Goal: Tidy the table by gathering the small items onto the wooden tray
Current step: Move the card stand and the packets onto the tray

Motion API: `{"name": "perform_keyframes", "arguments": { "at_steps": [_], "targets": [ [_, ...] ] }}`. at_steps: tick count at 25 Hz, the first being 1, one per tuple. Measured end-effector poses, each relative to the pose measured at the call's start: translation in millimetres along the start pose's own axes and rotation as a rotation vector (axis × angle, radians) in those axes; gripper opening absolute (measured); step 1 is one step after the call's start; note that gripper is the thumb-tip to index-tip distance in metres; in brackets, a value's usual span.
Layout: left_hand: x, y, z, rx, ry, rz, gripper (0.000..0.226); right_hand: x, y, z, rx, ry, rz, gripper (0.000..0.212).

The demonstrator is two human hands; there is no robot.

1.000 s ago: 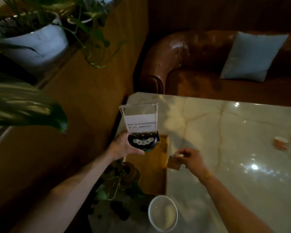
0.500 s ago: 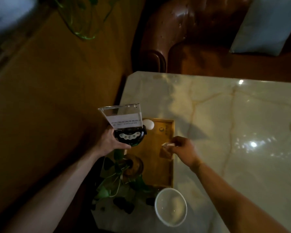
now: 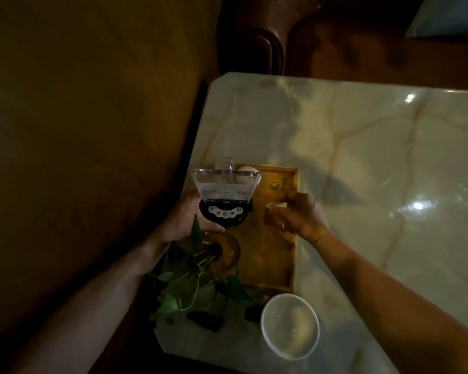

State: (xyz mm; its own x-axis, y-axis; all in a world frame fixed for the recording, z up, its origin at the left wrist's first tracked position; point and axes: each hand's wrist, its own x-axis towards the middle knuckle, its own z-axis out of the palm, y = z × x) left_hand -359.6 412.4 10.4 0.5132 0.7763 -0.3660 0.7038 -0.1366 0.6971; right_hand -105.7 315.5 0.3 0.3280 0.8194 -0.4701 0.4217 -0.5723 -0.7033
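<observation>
While left hand [image 3: 185, 217] grips black-based acrylic sign holder [image 3: 224, 197] above wooden tray [image 3: 281, 255], right hand [image 3: 300, 215] pinches small brown packet [image 3: 273, 218] over it on desk [image 3: 376, 163].

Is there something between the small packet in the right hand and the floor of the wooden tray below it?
Nothing visible blocks it. The right hand holds the small brown packet over a bare part of the wooden tray; the plant vase stands further left.
</observation>
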Motion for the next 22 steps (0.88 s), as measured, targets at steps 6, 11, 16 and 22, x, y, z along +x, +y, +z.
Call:
{"name": "perform_keyframes", "arguments": {
  "at_steps": [6, 11, 16, 22],
  "targets": [
    [14, -5, 15, 0.194, 0.017, -0.101, 0.103, 8, 10, -1, -0.253, 0.151, -0.185, 0.015],
    [18, -1, 18, 0.131, -0.03, -0.133, 0.098, 14, 10, 1, -0.36, 0.224, -0.198, 0.018],
    [20, 2, 23, 0.196, -0.042, -0.109, 0.097, 20, 11, 1, -0.51, 0.291, -0.247, 0.023],
    [32, 3, 27, 0.232, -0.076, -0.197, 0.097, 25, 16, -1, -0.574, 0.268, -0.283, 0.03]
  ]
}}
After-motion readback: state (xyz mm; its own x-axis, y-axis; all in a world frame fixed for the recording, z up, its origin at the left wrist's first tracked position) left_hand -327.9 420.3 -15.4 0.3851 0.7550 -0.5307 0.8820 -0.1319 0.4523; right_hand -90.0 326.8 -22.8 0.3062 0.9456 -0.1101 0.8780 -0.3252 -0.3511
